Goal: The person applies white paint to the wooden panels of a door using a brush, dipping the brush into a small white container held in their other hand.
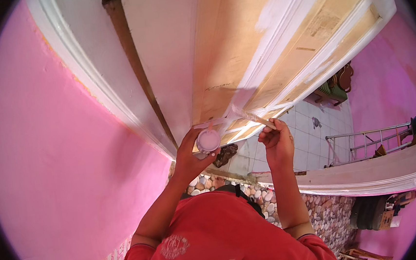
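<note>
My left hand (189,156) grips a small can of white paint (208,141) from its side, the thumb along the lower rim. My right hand (277,141) pinches the handle of a paintbrush (251,116) between thumb and fingers. The brush points up and left, its pale bristles at or close to a white strip low on the panelled door (231,54). Whether the bristles touch the wood cannot be made out. White paint covers the door's mouldings and part of one panel, while other panels show bare tan wood.
A white door frame (89,71) and a pink wall (48,150) stand on the left. Past the door, a metal ladder (370,146) stands on white floor tiles (305,133). A dark crumpled item (225,155) lies by the door's foot. Pebble-patterned flooring (320,212) lies around me.
</note>
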`<state>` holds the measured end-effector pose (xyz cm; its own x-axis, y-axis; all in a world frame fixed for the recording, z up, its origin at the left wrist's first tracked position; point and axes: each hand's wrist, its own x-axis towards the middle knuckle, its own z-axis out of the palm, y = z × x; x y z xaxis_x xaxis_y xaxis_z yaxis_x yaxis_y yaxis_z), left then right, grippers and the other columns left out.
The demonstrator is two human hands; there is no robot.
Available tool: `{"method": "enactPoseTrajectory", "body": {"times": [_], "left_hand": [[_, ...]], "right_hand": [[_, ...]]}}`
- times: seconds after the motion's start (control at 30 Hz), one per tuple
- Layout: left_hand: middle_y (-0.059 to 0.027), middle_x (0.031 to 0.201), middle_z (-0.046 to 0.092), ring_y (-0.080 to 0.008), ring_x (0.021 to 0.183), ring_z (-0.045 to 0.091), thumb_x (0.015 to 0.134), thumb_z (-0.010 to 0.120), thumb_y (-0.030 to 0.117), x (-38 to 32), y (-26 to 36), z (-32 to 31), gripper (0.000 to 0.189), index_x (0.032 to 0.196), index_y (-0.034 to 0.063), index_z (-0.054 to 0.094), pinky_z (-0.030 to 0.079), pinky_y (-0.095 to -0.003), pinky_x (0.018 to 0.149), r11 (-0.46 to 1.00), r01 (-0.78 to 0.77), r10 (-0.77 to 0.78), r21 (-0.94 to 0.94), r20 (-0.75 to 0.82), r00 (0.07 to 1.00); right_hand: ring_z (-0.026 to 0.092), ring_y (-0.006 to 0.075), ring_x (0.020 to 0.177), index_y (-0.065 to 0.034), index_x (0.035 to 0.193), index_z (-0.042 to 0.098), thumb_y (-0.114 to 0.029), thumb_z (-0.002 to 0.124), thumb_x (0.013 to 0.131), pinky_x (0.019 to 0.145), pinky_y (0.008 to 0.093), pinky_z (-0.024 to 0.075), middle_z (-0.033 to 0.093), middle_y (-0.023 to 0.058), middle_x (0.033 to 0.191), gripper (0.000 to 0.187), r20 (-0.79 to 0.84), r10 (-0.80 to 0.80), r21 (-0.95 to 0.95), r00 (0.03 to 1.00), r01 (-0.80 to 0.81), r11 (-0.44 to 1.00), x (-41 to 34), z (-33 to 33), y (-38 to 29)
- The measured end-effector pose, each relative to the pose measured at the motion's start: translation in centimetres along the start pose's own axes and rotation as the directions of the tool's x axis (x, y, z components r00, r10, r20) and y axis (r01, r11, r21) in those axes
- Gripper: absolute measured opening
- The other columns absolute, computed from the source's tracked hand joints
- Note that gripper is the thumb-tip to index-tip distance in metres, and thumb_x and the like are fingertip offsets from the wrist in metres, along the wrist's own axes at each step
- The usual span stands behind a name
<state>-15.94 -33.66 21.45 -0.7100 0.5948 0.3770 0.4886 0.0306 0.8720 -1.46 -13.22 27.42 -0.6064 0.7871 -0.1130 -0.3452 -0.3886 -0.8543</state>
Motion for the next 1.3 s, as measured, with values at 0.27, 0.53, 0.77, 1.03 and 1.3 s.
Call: {"method": "enactPoseTrajectory", "body": {"times": [0.27,0.53,0.77,1.03,1.3], "left_hand": [[-0.021,0.129,0.064,-0.0366,0.124,0.062,0.072,0.091,0.018,-1.6,-1.3,-0.4,0.073,0.133,-0.0006,0.056,0.048,-0.045,0.107,0.996,-0.01,0.012,0.092,-0.02,1.0],[-0.0174,0.129,0.064,-0.0411,0.134,0.055,0.073,0.09,0.02,-2.9,-1.5,-1.4,0.066,0.129,0.0036,0.059,0.042,-0.0497,0.114,0.998,0.057,-0.055,0.035,-0.062,0.997],[-0.0179,0.124,0.065,-0.0363,0.123,0.061,0.071,0.09,0.019,-3.7,-2.7,-1.9,0.068,0.129,0.002,0.058,0.047,-0.0454,0.106,0.995,0.064,-0.06,0.074,-0.054,0.997],[-0.0181,0.122,0.065,-0.0316,0.113,0.066,0.07,0.091,0.019,-4.4,-2.5,-2.6,0.071,0.13,0.0004,0.057,0.052,-0.0423,0.098,0.994,0.045,-0.04,0.1,-0.048,0.998],[-0.0202,0.127,0.065,-0.0325,0.121,0.065,0.07,0.092,0.023,-4.6,-2.8,-2.6,0.075,0.132,-0.0008,0.058,0.051,-0.043,0.104,0.985,0.029,-0.017,0.172,-0.074,0.997]], "right_hand": [[0.071,0.02,0.068,0.0045,0.113,0.065,-0.015,0.059,0.105,0.063,0.0305,0.0605,0.07,0.0098,0.081,0.022,-0.003,-0.303,-0.205,0.953,0.296,0.933,3.4,1.0,-0.1],[0.071,0.0169,0.068,0.0078,0.109,0.067,-0.016,0.065,0.104,0.064,0.0296,0.0594,0.071,0.0124,0.081,0.024,0.128,-0.495,-0.461,0.859,0.494,0.738,4.7,4.6,-1.6],[0.068,0.0117,0.073,0.0073,0.106,0.068,-0.013,0.068,0.102,0.069,0.0272,0.0575,0.07,0.0085,0.08,0.02,0.237,-0.642,-0.427,0.729,0.672,0.605,5.2,10.0,-7.0],[0.069,0.0096,0.069,0.0052,0.102,0.072,-0.015,0.073,0.099,0.063,0.0238,0.055,0.072,0.0079,0.078,0.021,0.306,-0.569,-0.661,0.763,0.601,0.45,2.9,7.4,-5.4],[0.069,0.0105,0.068,0.0081,0.102,0.07,-0.013,0.07,0.101,0.064,0.0261,0.0579,0.071,0.0081,0.076,0.021,0.38,-0.661,-0.62,0.647,0.709,0.338,6.1,9.3,-6.9]]}}
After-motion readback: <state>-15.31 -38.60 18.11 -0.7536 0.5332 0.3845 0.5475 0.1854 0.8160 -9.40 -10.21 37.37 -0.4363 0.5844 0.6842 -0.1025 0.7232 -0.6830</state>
